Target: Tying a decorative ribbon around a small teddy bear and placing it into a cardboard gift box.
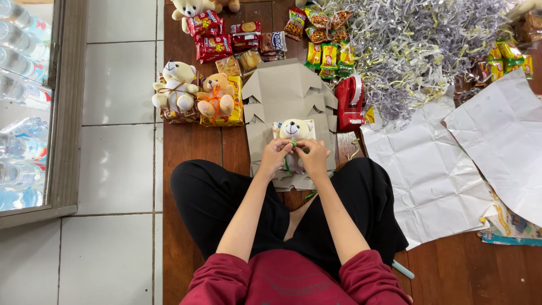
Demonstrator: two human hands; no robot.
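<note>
Head view looks straight down at my lap, where a small cream teddy bear [296, 129] lies on a flattened cardboard box [287, 90] on the wooden floor [192, 147], just beyond my fingertips. A green ribbon [293, 144] runs across the bear below its chin. My left hand [275, 155] and right hand [314, 156] meet over it, fingers pinched closed on the ribbon, knuckles nearly touching. I judge the bear soft and very light, so it squashes rather than resists; the thin ribbon looks slick and is best pinched close to the knot, with the bear steadied by its body. Beyond my left hand sit two more teddy bears [195, 90] already tied with ribbon on snack packs. Just past my right hand stands a red tape dispenser [350, 101], with shredded paper [418, 45] further out and crumpled white paper sheets [451, 164] to the right.
</note>
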